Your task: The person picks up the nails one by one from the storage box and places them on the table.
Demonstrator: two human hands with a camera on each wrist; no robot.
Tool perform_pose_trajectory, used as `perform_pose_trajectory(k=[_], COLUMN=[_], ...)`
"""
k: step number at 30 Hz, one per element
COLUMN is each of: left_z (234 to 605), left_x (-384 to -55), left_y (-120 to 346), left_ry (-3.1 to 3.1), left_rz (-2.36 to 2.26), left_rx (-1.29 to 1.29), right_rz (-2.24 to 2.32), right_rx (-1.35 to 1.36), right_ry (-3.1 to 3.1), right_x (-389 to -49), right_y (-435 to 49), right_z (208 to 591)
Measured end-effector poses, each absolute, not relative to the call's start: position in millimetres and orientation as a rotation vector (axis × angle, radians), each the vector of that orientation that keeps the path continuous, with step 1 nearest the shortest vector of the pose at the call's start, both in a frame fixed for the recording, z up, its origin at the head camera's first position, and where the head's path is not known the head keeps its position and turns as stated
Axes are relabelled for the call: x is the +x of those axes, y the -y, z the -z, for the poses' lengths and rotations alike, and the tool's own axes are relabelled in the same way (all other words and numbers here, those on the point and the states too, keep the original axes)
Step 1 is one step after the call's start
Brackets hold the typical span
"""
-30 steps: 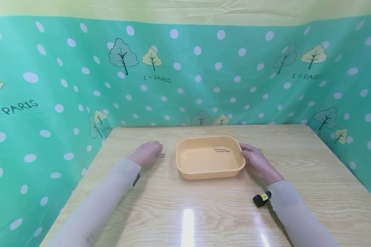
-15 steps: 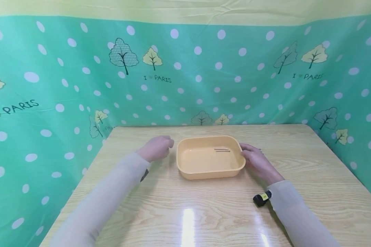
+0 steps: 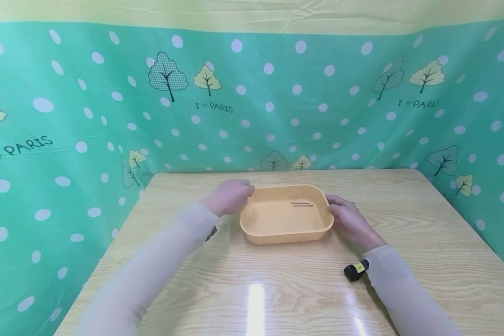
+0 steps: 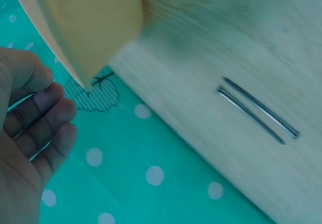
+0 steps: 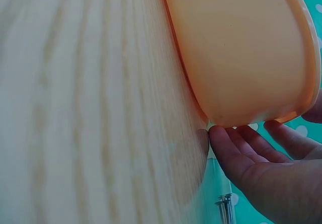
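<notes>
A peach plastic tray (image 3: 283,238) sits mid-table with two nails (image 3: 301,204) lying inside near its right end. My left hand (image 3: 228,197) is at the tray's left back corner. Its fingers are bent in, thumb close to the fingertips; I cannot tell whether it holds anything. Two nails (image 4: 257,110) lie side by side on the wooden table in the left wrist view; the left hand and sleeve hide them in the head view. My right hand (image 3: 353,221) grips the tray's right end, fingertips (image 5: 219,133) against the outer wall.
Several nails (image 5: 226,209) lie past the right hand, mostly hidden by it in the head view. The wood-grain table (image 3: 256,280) backs onto a green dotted cloth (image 3: 277,102), which also hangs at both sides. Dark cameras ride on the wrists.
My left hand has moved right, from beside the two nails left of the tray to the tray's left back corner. The right hand and the tray stay in place.
</notes>
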State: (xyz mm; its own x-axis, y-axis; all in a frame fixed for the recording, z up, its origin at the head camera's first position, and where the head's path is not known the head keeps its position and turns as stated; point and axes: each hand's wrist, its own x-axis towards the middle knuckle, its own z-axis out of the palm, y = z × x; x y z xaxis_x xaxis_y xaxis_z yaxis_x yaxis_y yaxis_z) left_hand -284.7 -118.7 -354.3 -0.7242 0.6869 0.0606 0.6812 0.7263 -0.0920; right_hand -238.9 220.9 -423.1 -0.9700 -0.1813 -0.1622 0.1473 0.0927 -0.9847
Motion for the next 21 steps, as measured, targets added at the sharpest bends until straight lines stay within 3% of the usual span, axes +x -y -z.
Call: perform_pose_trajectory(k=[21], left_z=[340.5], left_x=[-287.2], left_y=[57.6], left_ry=[2.82], left_rz=[-0.093], left_rx=[-1.281], right_rz=[1.958], right_rx=[-0.047], right_ry=[-2.137], right_x=[-236.6], right_y=[-219.3], right_z=[420.2])
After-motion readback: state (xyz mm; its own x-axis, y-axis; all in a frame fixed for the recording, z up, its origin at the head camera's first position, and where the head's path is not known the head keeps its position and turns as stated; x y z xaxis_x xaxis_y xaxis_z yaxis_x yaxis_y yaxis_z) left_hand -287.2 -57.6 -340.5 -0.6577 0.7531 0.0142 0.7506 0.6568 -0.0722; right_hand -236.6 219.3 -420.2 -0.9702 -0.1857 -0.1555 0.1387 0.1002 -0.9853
